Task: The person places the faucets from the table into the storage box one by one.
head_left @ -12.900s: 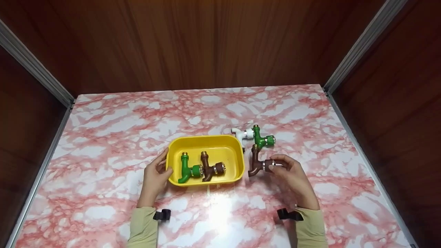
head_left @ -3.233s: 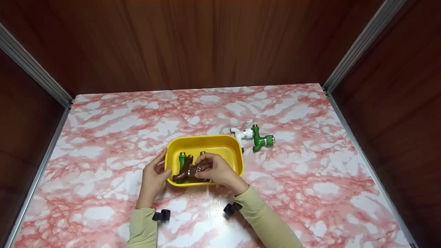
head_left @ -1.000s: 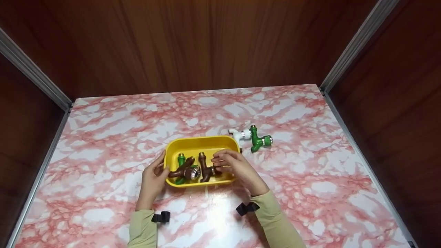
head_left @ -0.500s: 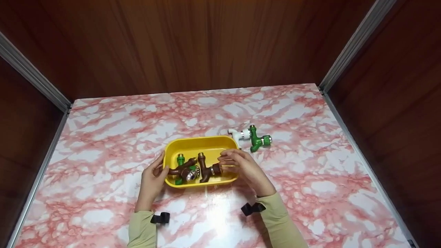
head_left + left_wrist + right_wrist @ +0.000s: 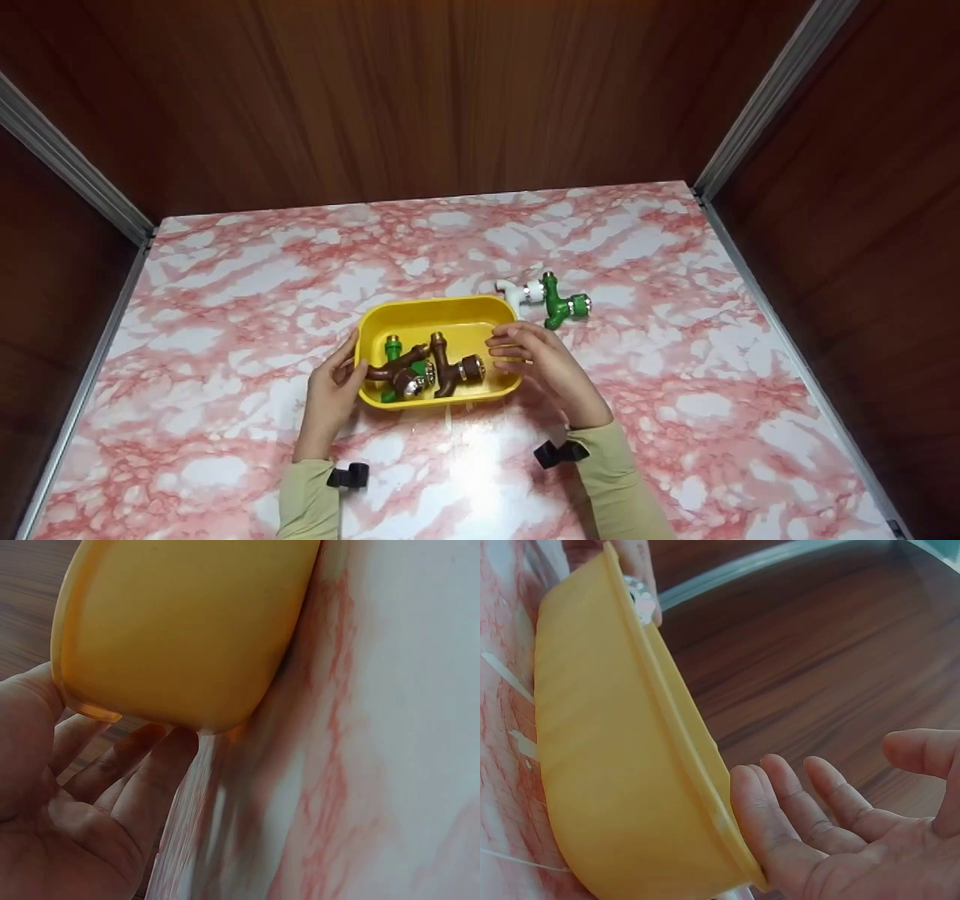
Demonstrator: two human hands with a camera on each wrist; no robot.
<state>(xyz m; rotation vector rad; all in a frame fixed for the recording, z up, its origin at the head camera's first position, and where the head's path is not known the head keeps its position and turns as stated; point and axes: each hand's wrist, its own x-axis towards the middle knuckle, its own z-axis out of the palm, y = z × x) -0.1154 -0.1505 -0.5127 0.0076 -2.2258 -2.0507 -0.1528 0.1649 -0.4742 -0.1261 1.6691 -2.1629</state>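
Observation:
My left hand (image 5: 334,394) grips the left end of a yellow plastic tub (image 5: 187,622), thumb over the rim and fingers against the outer wall. Inside, one brown tap (image 5: 382,373) lies slanted across a green tap (image 5: 392,346), partly covering it. To their right is another brown tap (image 5: 444,373), its knob toward the tub's right end. My right hand (image 5: 551,367) is over the right rim, fingers extended and holding nothing. In the right wrist view its fingers (image 5: 761,814) are beside the rim, the thumb spread apart.
Just behind the tub's right corner, a white tap (image 5: 517,292) and a second green tap (image 5: 559,304) lie on the pink-and-white marbled table (image 5: 247,300). Dark wood panels (image 5: 420,97) with metal edge strips stand around the back and sides.
The brown tap once held by my right hand beside the tub now lies over the green one inside. That hand has let go and drawn back rightward. My left hand keeps its grip.

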